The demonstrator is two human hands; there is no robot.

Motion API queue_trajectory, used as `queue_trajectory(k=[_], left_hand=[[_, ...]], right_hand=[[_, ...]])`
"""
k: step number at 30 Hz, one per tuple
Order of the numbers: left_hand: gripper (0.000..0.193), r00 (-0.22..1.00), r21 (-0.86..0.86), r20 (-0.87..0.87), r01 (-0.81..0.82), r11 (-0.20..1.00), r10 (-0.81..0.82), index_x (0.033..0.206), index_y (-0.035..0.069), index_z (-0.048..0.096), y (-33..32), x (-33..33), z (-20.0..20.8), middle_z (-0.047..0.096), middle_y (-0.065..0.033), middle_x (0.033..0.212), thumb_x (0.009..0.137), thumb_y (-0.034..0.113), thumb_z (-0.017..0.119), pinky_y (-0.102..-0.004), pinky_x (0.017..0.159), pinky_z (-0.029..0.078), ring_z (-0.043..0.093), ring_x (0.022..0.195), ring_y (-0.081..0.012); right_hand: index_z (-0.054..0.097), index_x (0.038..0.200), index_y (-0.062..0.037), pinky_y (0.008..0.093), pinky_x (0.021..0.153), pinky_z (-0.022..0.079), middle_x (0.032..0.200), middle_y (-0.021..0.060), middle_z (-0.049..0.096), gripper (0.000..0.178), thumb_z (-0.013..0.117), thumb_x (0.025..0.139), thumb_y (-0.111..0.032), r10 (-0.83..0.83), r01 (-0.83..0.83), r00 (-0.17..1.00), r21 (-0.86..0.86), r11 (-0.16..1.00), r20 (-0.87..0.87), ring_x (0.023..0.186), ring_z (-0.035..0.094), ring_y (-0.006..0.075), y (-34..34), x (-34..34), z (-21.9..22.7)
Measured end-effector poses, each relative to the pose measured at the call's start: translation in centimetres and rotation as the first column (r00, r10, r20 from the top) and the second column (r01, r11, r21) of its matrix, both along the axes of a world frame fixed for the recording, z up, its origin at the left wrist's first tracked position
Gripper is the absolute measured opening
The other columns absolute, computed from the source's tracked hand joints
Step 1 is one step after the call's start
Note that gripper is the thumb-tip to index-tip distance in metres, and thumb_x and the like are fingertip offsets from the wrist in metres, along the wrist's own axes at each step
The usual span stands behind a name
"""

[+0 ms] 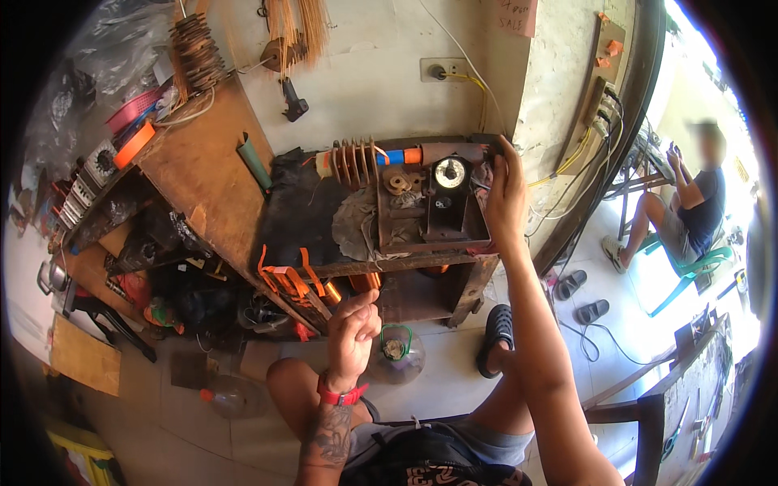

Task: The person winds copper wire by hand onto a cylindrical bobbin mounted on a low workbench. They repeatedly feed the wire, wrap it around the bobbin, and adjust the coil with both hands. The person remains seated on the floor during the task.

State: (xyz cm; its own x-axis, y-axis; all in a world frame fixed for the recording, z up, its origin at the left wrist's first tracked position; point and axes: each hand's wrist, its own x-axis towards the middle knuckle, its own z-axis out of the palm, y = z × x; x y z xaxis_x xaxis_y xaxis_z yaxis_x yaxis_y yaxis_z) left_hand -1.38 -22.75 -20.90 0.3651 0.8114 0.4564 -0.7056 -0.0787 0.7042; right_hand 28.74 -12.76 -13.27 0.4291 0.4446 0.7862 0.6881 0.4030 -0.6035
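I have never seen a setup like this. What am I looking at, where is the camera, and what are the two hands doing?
The single picture comes from a fisheye camera on a seated person's head, looking down, so straight edges bend. The right hand reaches up and rests on the side of a rusty brown wooden-framed machine with a round white dial, standing on a cluttered wooden workbench. The left hand, with a red wristband, is raised with curled fingers; whether it pinches anything is unclear. A clear plastic bottle stands on the floor below. Another person sits at right.

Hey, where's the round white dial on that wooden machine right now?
In the head view, the round dial sits at the upper right of the wooden machine, just left of the right hand gripping its top corner.
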Motion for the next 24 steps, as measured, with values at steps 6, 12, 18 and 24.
queue_trajectory(k=[6, 12, 18, 24], left_hand=[[0.041, 0.967, 0.172, 0.188, 0.143, 0.975, -0.175, 0.142, 0.003, 0.066, -1.2, 1.7, 7.9, 0.03, 0.0079, 0.063, 0.104, 0.012, 0.053, -0.0288, 0.058, 0.029, 0.028, 0.06, -0.0082], [0.041, 0.889, 0.309, -0.436, 0.006, 0.951, 0.137, 0.143, 0.002, 0.064, -0.8, 4.7, 9.0, 0.065, -0.0025, 0.078, 0.104, 0.01, 0.055, -0.0309, 0.062, 0.044, 0.049, 0.064, -0.0093], [0.061, 0.3, 0.479, -0.761, -0.337, 0.811, 0.575, 0.162, 0.017, 0.046, -3.6, 2.5, -2.5, 0.065, -0.0136, 0.084, 0.104, 0.001, 0.053, -0.0365, 0.074, 0.054, 0.064, 0.073, -0.0236], [0.053, 0.38, 0.305, -0.77, -0.486, 0.819, 0.512, 0.168, 0.021, 0.034, -3.9, 2.3, -5.6, 0.062, -0.0041, 0.08, 0.116, 0.02, 0.044, -0.0295, 0.066, 0.052, 0.058, 0.067, -0.0106]], right_hand=[[0.036, 0.133, 0.0027, 0.0385, 0.1, 0.053, 0.148, 0.0302, 0.054, 0.03, 0.049, 0.106, 0.004, 0.157, -0.155, 0.979, 0.032, 0.987, -0.126, 0.122, 0.065, 0.0311, 1.4, 0.5, -2.4], [0.038, 0.138, 0.0008, 0.0361, 0.099, 0.051, 0.126, 0.0245, 0.062, 0.033, 0.052, 0.107, 0.002, 0.176, -0.164, 0.979, 0.116, 0.98, -0.103, 0.118, 0.066, 0.0263, 2.1, 0.8, -3.1], [0.045, 0.144, 0.0001, 0.0393, 0.099, 0.051, 0.125, 0.0231, 0.067, 0.034, 0.047, 0.11, -0.002, 0.091, -0.092, 0.996, -0.006, 0.996, -0.017, 0.115, 0.068, 0.031, 0.6, 0.8, -1.5], [0.053, 0.149, -0.0027, 0.0483, 0.111, 0.045, 0.14, 0.0288, 0.061, 0.05, 0.038, 0.117, -0.038, -0.19, 0.19, 0.981, -0.015, 0.982, -0.031, 0.133, 0.058, 0.0425, -1.2, 3.2, 1.0]])
